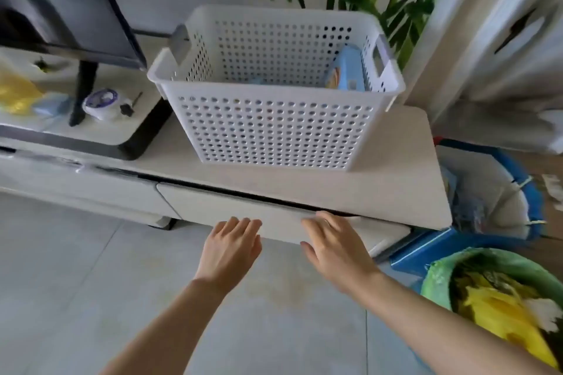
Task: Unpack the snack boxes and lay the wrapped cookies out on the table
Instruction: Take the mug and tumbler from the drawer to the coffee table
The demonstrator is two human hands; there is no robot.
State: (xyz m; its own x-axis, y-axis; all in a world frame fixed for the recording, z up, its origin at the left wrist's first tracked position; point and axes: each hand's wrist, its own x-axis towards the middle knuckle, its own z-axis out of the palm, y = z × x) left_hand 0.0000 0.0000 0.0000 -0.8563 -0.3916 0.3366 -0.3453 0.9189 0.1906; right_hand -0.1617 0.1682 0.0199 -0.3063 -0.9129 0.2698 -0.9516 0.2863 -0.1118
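Observation:
A white perforated plastic basket [274, 128] stands on a low white cabinet top [380, 192]. Inside it, against the right wall, leans a light blue snack box [347, 70]; more of the basket's contents shows only dimly through the holes. My left hand [231, 250] and my right hand [332, 246] are stretched out below the basket, in front of the cabinet's drawer front [274, 216]. Both have straight fingers and hold nothing. The right fingertips reach the cabinet top's front edge.
A dark TV [61, 3] on a stand is at the left, with a yellow bag [15, 91] and a small round tub [102, 102] beneath it. At the right stand a blue bin [518, 216] and a green bin [441, 271] with yellow waste. Grey tiled floor lies below.

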